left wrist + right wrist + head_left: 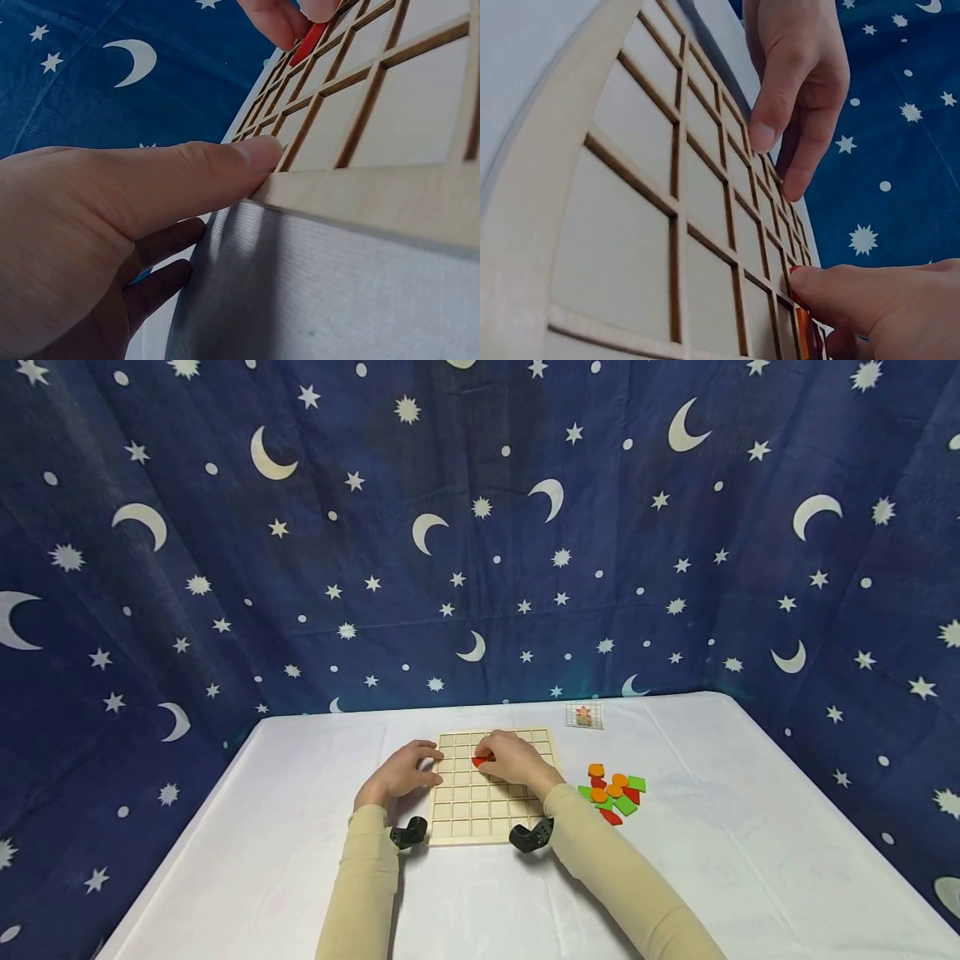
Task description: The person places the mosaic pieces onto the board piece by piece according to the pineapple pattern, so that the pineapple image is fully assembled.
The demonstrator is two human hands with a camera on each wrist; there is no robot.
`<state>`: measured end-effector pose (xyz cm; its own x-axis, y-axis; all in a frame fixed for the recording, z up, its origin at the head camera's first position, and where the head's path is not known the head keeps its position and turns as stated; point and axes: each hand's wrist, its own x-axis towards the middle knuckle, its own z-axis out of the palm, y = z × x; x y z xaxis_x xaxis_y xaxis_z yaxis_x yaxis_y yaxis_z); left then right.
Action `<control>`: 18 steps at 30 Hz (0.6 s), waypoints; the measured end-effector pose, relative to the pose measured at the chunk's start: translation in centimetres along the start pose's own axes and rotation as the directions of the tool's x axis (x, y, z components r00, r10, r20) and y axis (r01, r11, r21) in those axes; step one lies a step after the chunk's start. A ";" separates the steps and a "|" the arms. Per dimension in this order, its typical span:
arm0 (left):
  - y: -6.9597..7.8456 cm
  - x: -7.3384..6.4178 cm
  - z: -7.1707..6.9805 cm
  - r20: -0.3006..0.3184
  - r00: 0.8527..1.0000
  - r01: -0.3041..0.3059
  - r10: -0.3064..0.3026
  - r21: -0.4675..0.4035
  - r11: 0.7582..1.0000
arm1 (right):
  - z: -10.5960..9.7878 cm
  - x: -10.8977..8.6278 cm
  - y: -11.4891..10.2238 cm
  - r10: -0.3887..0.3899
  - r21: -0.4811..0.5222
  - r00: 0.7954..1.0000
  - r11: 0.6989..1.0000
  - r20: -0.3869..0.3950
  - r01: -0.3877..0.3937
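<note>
A wooden grid board (480,841) with square cells lies on the white-covered table. My right hand (517,762) is over its upper middle, with a small red piece (479,761) pinched between thumb and fingers. In the left wrist view that red piece (307,45) stands tilted at the grid, its top covered by fingertips. At the board's left edge is my left hand (405,772), fingers spread and relaxed. Its thumb (261,154) rests on the board's rim, seen close up in the left wrist view.
Right of the board lies a loose pile of flat pieces: orange rounds (619,780), green pieces (625,806) and red pieces (611,817). A small card (584,715) with a gridded picture sits at the back. Behind the table hangs a dark blue curtain (480,610) with moons and stars.
</note>
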<state>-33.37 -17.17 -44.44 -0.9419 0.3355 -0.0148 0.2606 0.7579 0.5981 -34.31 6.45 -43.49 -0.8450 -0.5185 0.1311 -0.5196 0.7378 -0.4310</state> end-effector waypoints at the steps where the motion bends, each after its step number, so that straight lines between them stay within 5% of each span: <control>1: 0.0 0.0 0.0 0.000 1.000 0.001 -0.001 -0.001 1.000 | 0.0 0.0 0.0 0.002 -0.002 1.000 1.000 0.000 -0.002; 18: 0.1 -0.2 -0.1 -0.009 1.000 -0.015 0.015 -0.003 1.000 | 0.6 0.3 0.0 -0.001 -0.061 0.999 0.998 -0.032 -0.001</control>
<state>-33.19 -17.20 -44.34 -0.9397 0.3420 0.0011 0.2739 0.7508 0.6010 -34.54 6.05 -43.98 -0.8482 -0.5050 0.1595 -0.5252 0.7633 -0.3761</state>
